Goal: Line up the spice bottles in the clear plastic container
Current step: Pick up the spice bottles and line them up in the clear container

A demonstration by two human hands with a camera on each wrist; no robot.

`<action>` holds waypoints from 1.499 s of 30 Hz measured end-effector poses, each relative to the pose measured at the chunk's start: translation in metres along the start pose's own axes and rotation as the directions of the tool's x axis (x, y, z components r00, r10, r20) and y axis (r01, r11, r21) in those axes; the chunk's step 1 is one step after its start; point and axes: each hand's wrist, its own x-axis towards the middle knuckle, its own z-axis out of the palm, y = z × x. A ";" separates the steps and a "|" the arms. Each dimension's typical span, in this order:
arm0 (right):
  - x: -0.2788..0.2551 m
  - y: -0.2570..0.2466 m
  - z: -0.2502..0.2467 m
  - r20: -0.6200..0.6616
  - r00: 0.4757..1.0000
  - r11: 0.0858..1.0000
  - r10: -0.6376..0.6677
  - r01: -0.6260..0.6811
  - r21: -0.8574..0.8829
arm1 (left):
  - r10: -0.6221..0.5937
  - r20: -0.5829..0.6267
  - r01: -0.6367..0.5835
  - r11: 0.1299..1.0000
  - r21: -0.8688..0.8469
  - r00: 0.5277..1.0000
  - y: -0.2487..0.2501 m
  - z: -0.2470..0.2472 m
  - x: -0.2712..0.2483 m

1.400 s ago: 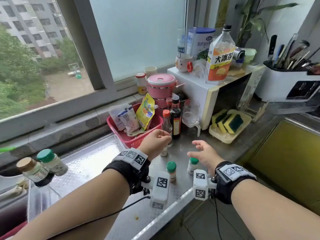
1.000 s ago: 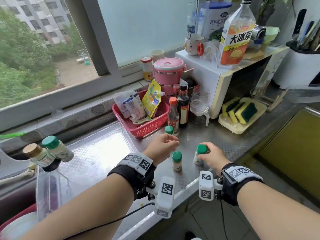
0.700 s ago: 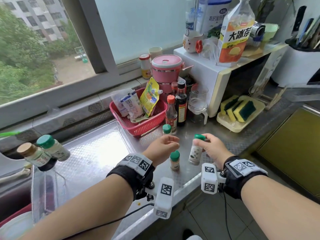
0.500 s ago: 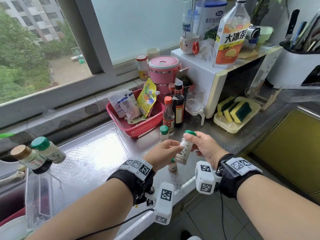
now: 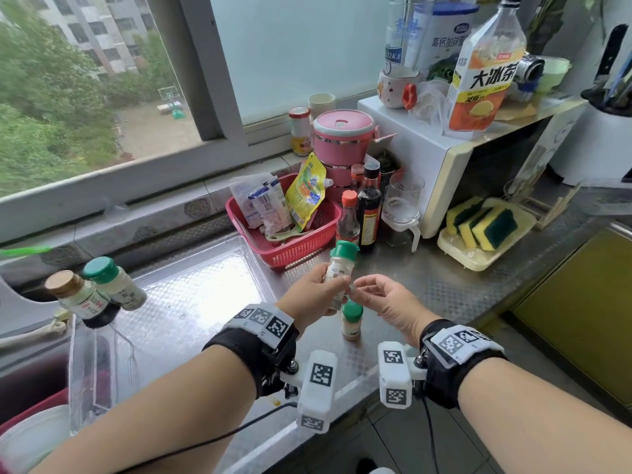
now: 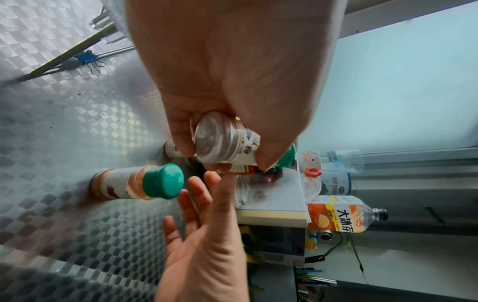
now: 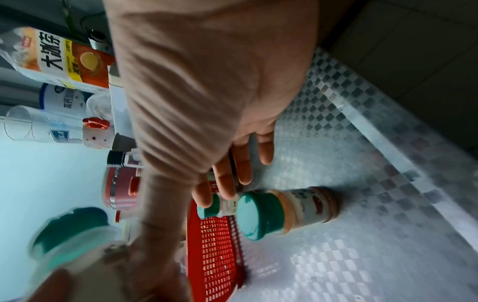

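A: What does the held spice bottle look like?
B: White label, green cap, clear base, tilted above the table.
A: Who has it?
B: The left hand, fingers curled round its body. The right hand is beside it, loose, holding nothing.
A: Anything only the left wrist view shows?
B: The bottle's round underside.

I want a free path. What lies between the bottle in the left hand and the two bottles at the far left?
Head view: only the clear plastic container, its wall and bare floor, between the held bottle and the two bottles.
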 end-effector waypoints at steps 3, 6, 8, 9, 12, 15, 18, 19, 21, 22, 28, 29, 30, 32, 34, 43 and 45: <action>0.012 0.017 0.004 0.005 0.999 0.990 0.040 -0.039 -0.134 | 0.038 -0.021 -0.038 0.999 -0.028 0.999 0.006 -0.008 -0.003; 0.018 0.026 0.010 0.006 0.999 0.974 0.050 -0.048 -0.220 | 0.054 -0.035 -0.056 0.997 -0.050 0.998 0.009 -0.016 -0.006; 0.021 0.027 0.013 0.017 0.998 0.965 0.055 -0.049 -0.258 | 0.053 -0.053 -0.056 0.997 -0.054 0.997 0.009 -0.022 -0.006; 0.022 0.028 0.014 0.011 0.999 0.958 0.053 -0.048 -0.284 | 0.053 -0.060 -0.056 0.997 -0.056 0.997 0.009 -0.025 -0.007; 0.024 0.019 0.015 -0.018 0.999 0.953 0.029 -0.033 -0.301 | 0.053 -0.066 -0.058 0.995 -0.076 0.996 0.008 -0.032 -0.008; 0.021 -0.007 0.016 0.008 1.000 0.985 -0.008 0.009 -0.174 | 0.060 -0.090 -0.069 0.993 -0.098 0.994 0.007 -0.040 -0.010; 0.020 -0.037 0.023 0.033 0.997 0.994 -0.068 0.070 -0.084 | 0.077 -0.125 -0.092 0.989 -0.119 0.989 0.009 -0.048 -0.013; 0.020 -0.047 0.027 0.034 0.995 0.994 -0.089 0.091 -0.066 | 0.085 -0.135 -0.102 0.987 -0.124 0.987 0.010 -0.051 -0.014; 0.022 -0.065 0.034 0.038 0.992 0.991 -0.124 0.126 -0.034 | 0.100 -0.157 -0.121 0.984 -0.133 0.983 0.012 -0.059 -0.016; 0.022 -0.073 0.038 0.044 0.990 0.991 -0.134 0.135 -0.011 | 0.104 -0.168 -0.127 0.982 -0.137 0.980 0.012 -0.063 -0.017; 0.036 -0.096 0.069 0.103 0.981 0.985 -0.163 0.157 0.068 | 0.098 -0.237 -0.143 0.973 -0.181 0.966 0.010 -0.092 -0.025; 0.037 -0.098 0.075 0.119 0.979 0.985 -0.167 0.159 0.074 | 0.092 -0.252 -0.142 0.972 -0.189 0.963 0.010 -0.098 -0.027; 0.039 -0.100 0.081 0.131 0.977 0.984 -0.168 0.160 0.072 | 0.086 -0.267 -0.142 0.970 -0.199 0.960 0.009 -0.104 -0.030; 0.044 -0.101 0.092 0.156 0.971 0.982 -0.182 0.173 0.070 | 0.085 -0.289 -0.152 0.964 -0.220 0.954 0.008 -0.115 -0.035; 0.049 -0.103 0.104 0.191 0.965 0.983 -0.180 0.169 0.071 | 0.097 -0.306 -0.172 0.958 -0.228 0.947 0.006 -0.125 -0.041; 0.059 -0.114 0.154 0.365 0.921 0.991 -0.136 0.129 0.043 | 0.059 -0.436 -0.167 0.962 -0.214 0.898 -0.009 -0.156 -0.063; 0.061 -0.117 0.166 0.399 0.907 0.990 -0.137 0.138 0.027 | 0.049 -0.469 -0.173 0.959 -0.225 0.882 -0.012 -0.164 -0.068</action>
